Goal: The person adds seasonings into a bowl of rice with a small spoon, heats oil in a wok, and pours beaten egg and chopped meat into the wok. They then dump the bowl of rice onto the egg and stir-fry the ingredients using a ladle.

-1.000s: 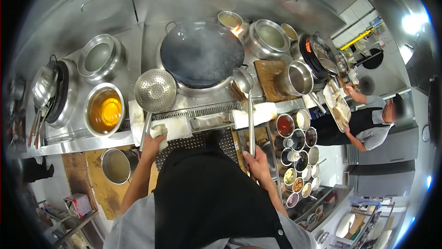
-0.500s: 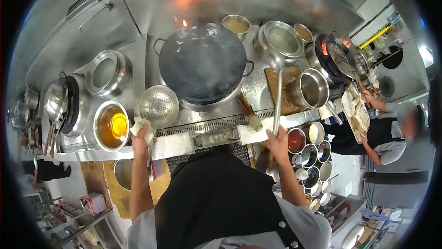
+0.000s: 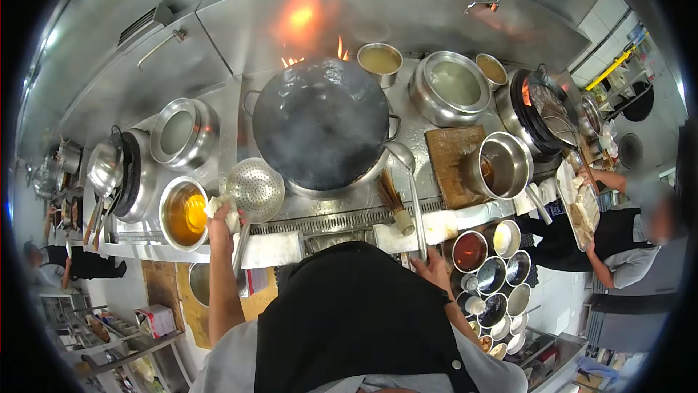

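Note:
A large black wok (image 3: 320, 127) sits on the middle burner, smoking, with flames behind its far rim. My right hand (image 3: 435, 271) is closed round the handle of a steel ladle (image 3: 400, 154), whose bowl is beside the wok's lower right edge. My left hand (image 3: 219, 229) grips a folded white cloth (image 3: 222, 211). Just right of that hand lies a round perforated strainer (image 3: 254, 188), its handle pointing toward me. To the left of the cloth is a steel pot of amber oil (image 3: 185, 213). A bamboo brush (image 3: 396, 204) lies on the counter near the ladle's handle.
Two pots of liquid (image 3: 451, 87) (image 3: 174, 131) flank the wok. A steel pot (image 3: 502, 165) stands by a wooden board (image 3: 447, 147). Several seasoning containers (image 3: 471, 251) are to my right. At the far right a co-worker holds a tray (image 3: 578, 200) near another lit burner.
The ladle's bowl has come left and down from the right-hand pot to the wok's edge. My right hand has moved lower, toward my body. The left hand still grips the cloth.

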A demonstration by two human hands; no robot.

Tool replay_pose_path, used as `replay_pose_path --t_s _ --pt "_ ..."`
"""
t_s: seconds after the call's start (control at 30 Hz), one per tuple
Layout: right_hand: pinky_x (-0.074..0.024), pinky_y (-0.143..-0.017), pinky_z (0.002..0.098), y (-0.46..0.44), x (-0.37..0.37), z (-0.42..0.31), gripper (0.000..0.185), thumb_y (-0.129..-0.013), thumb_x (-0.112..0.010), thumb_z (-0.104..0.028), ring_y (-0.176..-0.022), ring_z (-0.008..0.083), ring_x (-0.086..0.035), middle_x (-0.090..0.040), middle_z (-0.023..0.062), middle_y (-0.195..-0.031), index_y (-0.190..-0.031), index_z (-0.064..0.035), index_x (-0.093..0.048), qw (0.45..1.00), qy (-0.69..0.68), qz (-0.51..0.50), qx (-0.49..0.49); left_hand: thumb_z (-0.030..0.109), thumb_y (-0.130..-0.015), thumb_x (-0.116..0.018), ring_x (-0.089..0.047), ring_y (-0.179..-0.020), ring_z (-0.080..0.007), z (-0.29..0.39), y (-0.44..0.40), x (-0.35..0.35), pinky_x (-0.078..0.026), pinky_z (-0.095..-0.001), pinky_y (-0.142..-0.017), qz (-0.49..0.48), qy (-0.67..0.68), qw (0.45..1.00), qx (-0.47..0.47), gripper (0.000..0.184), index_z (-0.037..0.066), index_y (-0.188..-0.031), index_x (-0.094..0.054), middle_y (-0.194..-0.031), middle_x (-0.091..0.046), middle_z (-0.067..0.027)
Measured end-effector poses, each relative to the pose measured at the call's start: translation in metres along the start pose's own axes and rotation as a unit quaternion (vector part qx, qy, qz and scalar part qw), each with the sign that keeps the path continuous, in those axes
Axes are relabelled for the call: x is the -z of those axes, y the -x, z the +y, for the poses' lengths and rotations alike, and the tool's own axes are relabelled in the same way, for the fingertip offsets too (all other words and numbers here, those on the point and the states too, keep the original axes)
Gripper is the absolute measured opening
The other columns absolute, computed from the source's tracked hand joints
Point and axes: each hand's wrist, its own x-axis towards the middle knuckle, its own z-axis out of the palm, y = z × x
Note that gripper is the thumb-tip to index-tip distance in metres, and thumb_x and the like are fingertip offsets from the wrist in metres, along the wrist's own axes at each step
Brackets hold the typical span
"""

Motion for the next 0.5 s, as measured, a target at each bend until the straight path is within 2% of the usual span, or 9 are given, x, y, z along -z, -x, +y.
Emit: replay_pose_path --t_s 0.1,0.17,0.23,0.27,0.37,0.4,0.43,0.5 --pt "-0.0495 -0.066 0.0359 -0.066 -0.017 0.021 0.037 -0.09 -0.073 -0.018 -0.071 0.0182 -0.059 -0.065 0.0121 -0.079 -0.12 0.0018 -0.064 0.997 -0.05 0.047 0.031 0.019 -0.097 -0.062 -0.067 -0.069 -0.0197 0.015 -0.018 -0.004 -0.055 -0.0327 -0.057 0.004 -0.048 0.998 -0.029 0.026 -0.001 -0.114 -0.064 -0.089 -0.069 -0.0124" --pt "-0.0436 -0.053 0.0316 -0.112 -0.017 -0.001 0.029 -0.093 -0.068 -0.016 -0.058 0.0129 -0.051 -0.057 0.0011 -0.07 -0.115 0.0024 -0.063 0.995 0.0 0.062 0.082 0.024 -0.098 -0.063 -0.067 -0.072 -0.0204 0.02 -0.036 -0.003 -0.056 -0.0327 -0.06 -0.001 -0.067 0.998 -0.005 0.034 -0.002 -0.119 -0.064 -0.092 -0.07 -0.0123" --pt "-0.048 -0.065 0.0334 -0.142 -0.014 -0.031 0.032 -0.093 -0.069 -0.014 -0.07 0.0153 -0.057 -0.064 0.0077 -0.08 -0.119 0.0028 -0.062 0.994 -0.041 0.055 0.088 0.027 -0.099 -0.062 -0.068 -0.075 -0.0208 0.014 -0.067 0.003 -0.057 -0.0331 -0.062 0.012 -0.061 0.998 0.006 0.037 -0.003 -0.121 -0.064 -0.095 -0.07 -0.0123" --pt "-0.0502 -0.071 0.0343 -0.145 -0.017 -0.043 0.034 -0.093 -0.069 -0.014 -0.077 0.0165 -0.061 -0.068 0.011 -0.085 -0.121 0.0029 -0.062 0.993 -0.062 0.05 0.09 0.047 -0.1 -0.059 -0.068 -0.082 -0.0205 0.024 -0.067 0.001 -0.059 -0.0343 -0.065 -0.042 -0.096 0.995 0.001 0.053 -0.001 -0.123 -0.064 -0.101 -0.069 -0.0118" --pt "-0.0513 -0.081 0.0324 -0.114 -0.019 -0.086 0.035 -0.095 -0.066 -0.01 -0.089 0.0164 -0.064 -0.071 0.0131 -0.098 -0.126 0.0036 -0.06 0.984 -0.11 0.074 0.116 0.068 -0.097 -0.049 -0.067 -0.09 -0.0193 0.051 -0.073 -0.009 -0.059 -0.0359 -0.068 -0.031 -0.187 0.978 0.083 0.072 0.004 -0.126 -0.064 -0.107 -0.069 -0.0094" --pt "-0.0505 -0.09 0.0325 -0.11 -0.019 -0.073 0.042 -0.095 -0.065 -0.008 -0.1 0.0174 -0.064 -0.07 0.0155 -0.111 -0.135 0.0038 -0.056 0.983 -0.091 0.069 0.142 0.074 -0.095 -0.044 -0.067 -0.092 -0.0192 0.052 -0.081 -0.008 -0.059 -0.0362 -0.068 -0.041 -0.21 0.973 0.09 0.077 0.007 -0.127 -0.064 -0.108 -0.069 -0.008" --pt "-0.0504 -0.091 0.033 -0.1 -0.02 -0.072 0.045 -0.095 -0.065 -0.008 -0.101 0.0188 -0.064 -0.069 0.0167 -0.113 -0.137 0.0036 -0.054 0.983 -0.067 0.093 0.14 0.08 -0.093 -0.04 -0.066 -0.094 -0.019 0.055 -0.084 -0.011 -0.059 -0.0365 -0.069 -0.051 -0.232 0.966 0.099 0.083 0.009 -0.128 -0.064 -0.109 -0.07 -0.0065" --pt "-0.0502 -0.093 0.0341 -0.074 -0.025 -0.066 0.051 -0.094 -0.066 -0.008 -0.104 0.0215 -0.065 -0.069 0.0192 -0.117 -0.142 0.0032 -0.052 0.981 -0.022 0.142 0.13 0.084 -0.091 -0.038 -0.066 -0.098 -0.0209 0.051 -0.099 -0.013 -0.058 -0.0397 -0.072 -0.091 -0.261 0.955 0.105 0.086 0.012 -0.13 -0.063 -0.11 -0.07 -0.0069"
